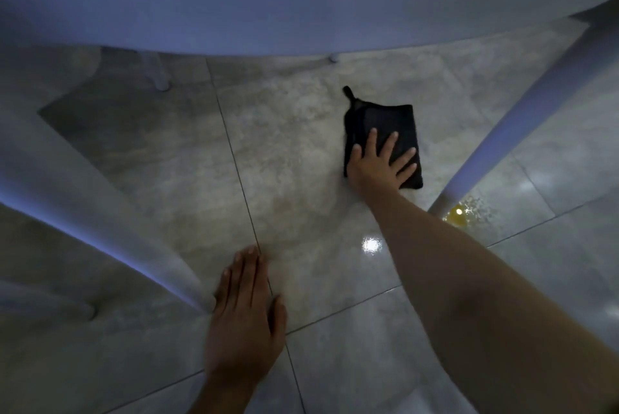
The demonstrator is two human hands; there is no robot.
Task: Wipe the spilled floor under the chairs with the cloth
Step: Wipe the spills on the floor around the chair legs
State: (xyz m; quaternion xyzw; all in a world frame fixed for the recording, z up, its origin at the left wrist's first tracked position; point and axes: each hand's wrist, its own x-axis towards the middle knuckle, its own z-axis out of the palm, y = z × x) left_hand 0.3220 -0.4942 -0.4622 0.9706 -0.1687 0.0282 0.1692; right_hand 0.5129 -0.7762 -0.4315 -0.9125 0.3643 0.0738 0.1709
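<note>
Pressing the cloth (382,122) under spread fingers (389,145), the right hand (376,168) sits nearer the yellow spill (459,212), right and wristward of them; the left hand (244,316) lies flat, fingers together.

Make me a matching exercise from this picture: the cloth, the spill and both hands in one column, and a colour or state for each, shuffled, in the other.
Column one:
1. cloth
2. left hand
3. spill
4. right hand

Column two:
A. yellow
B. black
C. flat on the bare floor
D. fingers spread, pressing on the cloth

Pairs: 1-B, 2-C, 3-A, 4-D.
</note>
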